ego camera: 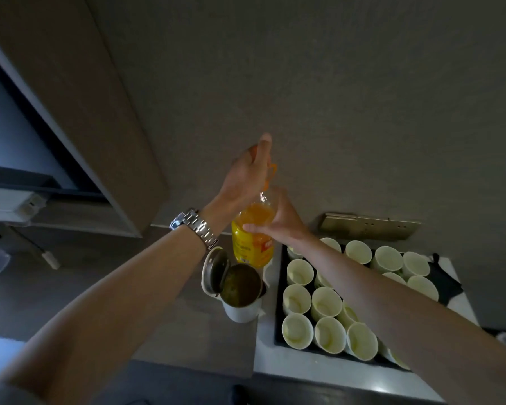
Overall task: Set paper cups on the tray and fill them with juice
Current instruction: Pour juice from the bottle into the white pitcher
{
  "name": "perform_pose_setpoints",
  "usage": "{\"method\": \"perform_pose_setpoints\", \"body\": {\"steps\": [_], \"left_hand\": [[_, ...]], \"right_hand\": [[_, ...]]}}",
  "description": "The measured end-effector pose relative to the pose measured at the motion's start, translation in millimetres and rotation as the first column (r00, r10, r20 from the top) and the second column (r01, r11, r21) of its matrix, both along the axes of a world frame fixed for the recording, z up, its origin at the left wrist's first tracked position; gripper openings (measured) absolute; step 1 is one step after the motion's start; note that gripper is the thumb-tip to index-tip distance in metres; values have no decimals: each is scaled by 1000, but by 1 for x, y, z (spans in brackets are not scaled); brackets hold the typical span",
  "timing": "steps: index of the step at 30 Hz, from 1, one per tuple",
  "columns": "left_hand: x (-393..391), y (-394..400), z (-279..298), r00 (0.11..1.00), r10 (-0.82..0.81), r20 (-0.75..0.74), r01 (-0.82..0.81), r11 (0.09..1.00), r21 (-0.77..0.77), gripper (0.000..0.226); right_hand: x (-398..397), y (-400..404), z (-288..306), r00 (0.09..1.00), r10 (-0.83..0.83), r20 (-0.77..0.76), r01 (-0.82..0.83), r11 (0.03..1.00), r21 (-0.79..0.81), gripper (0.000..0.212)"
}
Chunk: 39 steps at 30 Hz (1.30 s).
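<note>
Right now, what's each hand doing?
Left hand: raised above the juice bottle, fingers round its orange cap.
Right hand: grips the bottle's shoulder, holding it upright beside the tray.

A dim room: plain grey textured wall [333, 83], tall beige wooden panel [79, 92], bluish-lit window [9, 127] at left.

bottle [253, 244] neck hidden behind left hand [244, 178], label blurred
</note>
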State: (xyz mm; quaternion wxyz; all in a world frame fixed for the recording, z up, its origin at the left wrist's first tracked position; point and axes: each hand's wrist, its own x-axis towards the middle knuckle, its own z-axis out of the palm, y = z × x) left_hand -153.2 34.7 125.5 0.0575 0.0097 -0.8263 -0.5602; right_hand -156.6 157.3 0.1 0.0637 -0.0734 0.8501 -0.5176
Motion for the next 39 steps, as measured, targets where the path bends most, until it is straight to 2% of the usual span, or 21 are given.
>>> {"method": "perform_pose_setpoints", "body": {"steps": [3, 8, 13, 16, 18, 23, 26, 28, 31, 33, 35, 37, 39], "left_hand": [[2, -1, -17, 1000, -21, 8, 21, 998, -59, 51], [9, -2, -38, 998, -68, -10, 67, 995, -78, 50], [10, 2, -53, 990, -132, -48, 118, 967, -224, 47], [8, 3, -58, 989, -145, -40, 133, 967, -218, 45], [8, 3, -65, 988, -147, -40, 137, 972, -190, 51], [11, 2, -74, 985, -137, -103, 108, 963, -245, 50], [7, -5, -65, 982, -113, -149, 66, 956, -287, 50], [-2, -16, -59, 984, -77, -160, 26, 954, -300, 48], [-17, -33, -61, 991, -86, -102, 29, 887, -462, 37], [-24, -41, -66, 991, -132, -16, 93, 778, -621, 37], [-25, -45, -68, 978, -203, 39, 170, 684, -709, 38], [-24, -49, -66, 967, -250, 58, 217, 679, -701, 46], [-24, -52, -62, 958, -280, 56, 247, 716, -653, 48]], "right_hand": [[1, -6, -7, 1000, 11, 13, -10, 1000, -17, 105], [8, -9, -26, 997, -66, 32, 65, 998, 11, 95], [16, -9, -42, 993, -117, 12, 118, 993, -14, 92], [17, -9, -47, 992, -128, 9, 128, 991, -36, 92], [17, -11, -48, 994, -107, 13, 107, 994, -24, 94], [11, -14, -41, 994, -100, 52, 98, 994, 39, 99], [3, -21, -33, 988, -145, 58, 144, 989, 28, 118], [-3, -28, -32, 986, -154, 59, 154, 988, 11, 121], [-12, -31, -42, 980, -173, 101, 175, 985, -12, 105], [-19, -27, -58, 979, -153, 132, 153, 988, 9, 102], [-24, -25, -67, 978, -154, 139, 152, 988, 27, 103], [-23, -25, -67, 980, -145, 134, 143, 989, 27, 98], [-20, -25, -65, 982, -145, 119, 144, 989, 13, 91]]}}
